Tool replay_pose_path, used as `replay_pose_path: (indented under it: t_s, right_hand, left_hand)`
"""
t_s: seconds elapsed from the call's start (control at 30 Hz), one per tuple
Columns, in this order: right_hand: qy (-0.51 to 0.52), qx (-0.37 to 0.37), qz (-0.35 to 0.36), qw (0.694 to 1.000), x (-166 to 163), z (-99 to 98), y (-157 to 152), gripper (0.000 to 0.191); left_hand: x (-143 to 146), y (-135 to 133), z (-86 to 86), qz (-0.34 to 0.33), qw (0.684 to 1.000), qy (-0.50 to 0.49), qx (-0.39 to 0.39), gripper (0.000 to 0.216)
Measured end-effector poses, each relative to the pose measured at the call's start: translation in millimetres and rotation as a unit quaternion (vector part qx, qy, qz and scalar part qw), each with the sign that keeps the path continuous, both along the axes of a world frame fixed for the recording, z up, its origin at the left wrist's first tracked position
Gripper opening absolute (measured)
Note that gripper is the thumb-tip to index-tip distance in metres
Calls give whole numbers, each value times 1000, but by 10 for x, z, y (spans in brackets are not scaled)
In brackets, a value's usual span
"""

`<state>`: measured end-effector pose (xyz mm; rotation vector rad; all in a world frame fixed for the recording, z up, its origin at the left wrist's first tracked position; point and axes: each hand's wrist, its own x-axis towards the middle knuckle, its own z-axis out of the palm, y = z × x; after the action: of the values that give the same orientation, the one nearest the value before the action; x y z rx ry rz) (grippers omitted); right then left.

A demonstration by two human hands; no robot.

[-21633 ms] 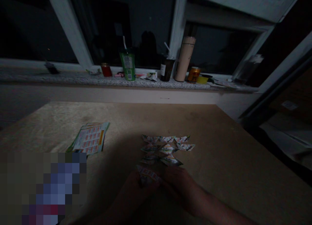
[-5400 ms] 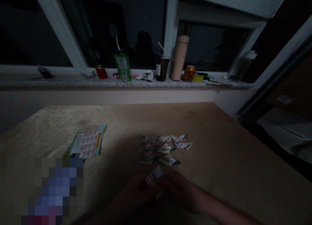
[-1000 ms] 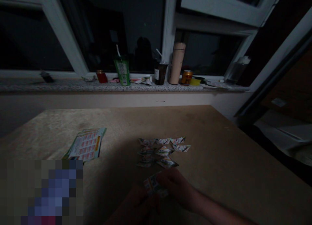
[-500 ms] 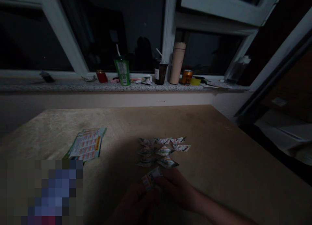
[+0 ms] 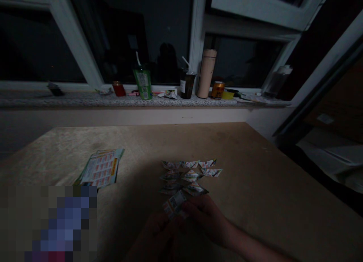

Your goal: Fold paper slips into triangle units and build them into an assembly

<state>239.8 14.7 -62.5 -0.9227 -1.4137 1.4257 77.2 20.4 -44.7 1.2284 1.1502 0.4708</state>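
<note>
In dim light, both hands meet low over a brown table [image 5: 255, 167]. My left hand [image 5: 159, 233] and my right hand [image 5: 205, 218] each pinch a small folded printed paper piece [image 5: 174, 203] held between them, just above the tabletop. Right behind it lie several finished folded paper pieces [image 5: 190, 175] in rows. A stack of printed flyers [image 5: 100, 169] rests to the left, out of reach of the fingers.
A stone windowsill [image 5: 85, 100] runs along the back with a green cup with straw [image 5: 143, 82], a dark cup [image 5: 187, 84], a tall beige flask [image 5: 207, 73], a red can [image 5: 118, 89] and an orange can [image 5: 217, 90]. The table edge drops off at the right.
The paper piece between my fingers has been turned and shifted slightly toward the pile; the hands stay together. The rows of folded pieces and the flyers have not moved.
</note>
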Motion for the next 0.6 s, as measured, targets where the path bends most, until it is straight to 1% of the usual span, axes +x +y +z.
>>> replay_pose_path:
  t_s: [0.1, 0.17, 0.27, 0.33, 0.4, 0.47, 0.53, 0.57, 0.6]
  right_hand:
    - [2, -1, 2, 1000, -1, 35, -14, 51]
    - [-4, -12, 3, 1000, 4, 32, -16, 53]
    - [-8, -40, 27, 999, 15, 2, -11, 56]
    - [-9, -53, 42, 998, 25, -18, -5, 56]
    - [-22, -62, 46, 997, 36, -35, -1, 56]
    - [-34, -63, 48, 996, 47, -53, 2, 56]
    - [-37, -64, 55, 996, 54, -73, 7, 55]
    - [-35, -66, 57, 996, 57, -83, 12, 55]
    - [-35, -70, 55, 995, 58, -92, 17, 55]
  left_hand:
    - [-4, -16, -54, 0, 1000, -6, -25, 62]
    - [-17, -35, -99, 12, 999, -24, -40, 60]
    - [-49, -54, -178, 40, 993, -96, -59, 53]
    - [-74, -46, -249, 69, 984, -157, -56, 57]
    - [-106, -17, -322, 83, 980, -176, -44, 62]
    - [-152, 27, -366, 75, 989, -119, -34, 64]
    - [-206, 69, -360, 115, 992, -19, 37, 54]
    - [-231, 86, -340, 126, 990, 24, 63, 50]
    - [-251, 97, -312, 118, 988, 59, 82, 48]
